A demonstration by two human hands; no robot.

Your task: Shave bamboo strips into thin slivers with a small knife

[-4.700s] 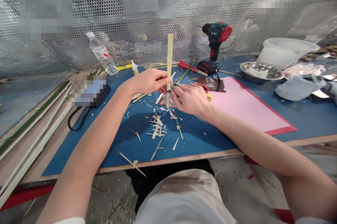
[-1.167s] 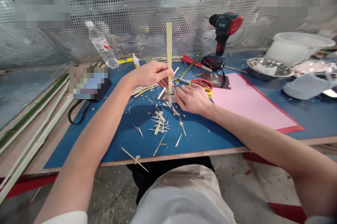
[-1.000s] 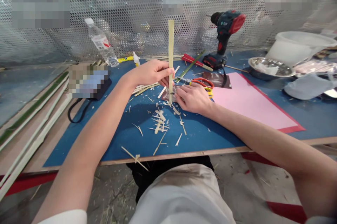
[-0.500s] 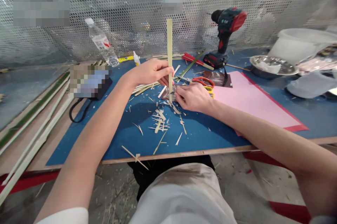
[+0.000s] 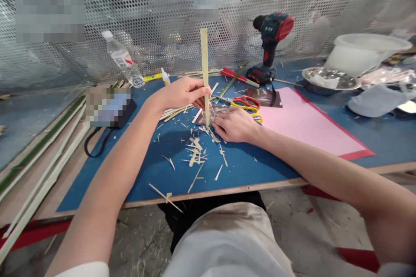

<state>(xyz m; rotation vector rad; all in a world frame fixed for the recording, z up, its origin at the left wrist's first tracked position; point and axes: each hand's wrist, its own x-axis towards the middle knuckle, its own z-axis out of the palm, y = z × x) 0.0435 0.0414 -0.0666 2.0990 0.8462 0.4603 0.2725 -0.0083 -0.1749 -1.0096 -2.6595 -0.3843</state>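
An upright pale bamboo strip (image 5: 204, 58) is pinched near its lower part between the thumb and fingers of my left hand (image 5: 190, 92). Its lower end meets the work surface by a brown sheet (image 5: 212, 115). Low beside that end, my right hand (image 5: 234, 125) rests with fingers curled; whatever they hold is hidden. Thin shavings (image 5: 195, 151) lie scattered in front of both hands. Just behind my right hand are orange-handled scissors (image 5: 248, 102) and a yellow-handled pair (image 5: 256, 118).
A cordless drill (image 5: 271, 47) stands at the back, with a pink sheet (image 5: 299, 116) in front. To the right are a metal bowl (image 5: 329, 81) and a white tub (image 5: 360, 53). At left are a bottle (image 5: 123, 60), a strapped device (image 5: 121, 114) and long bamboo strips (image 5: 61, 155).
My right hand has slid down along the strip towards its lower end. My left hand keeps its pinch on the strip. The view has shifted slightly.
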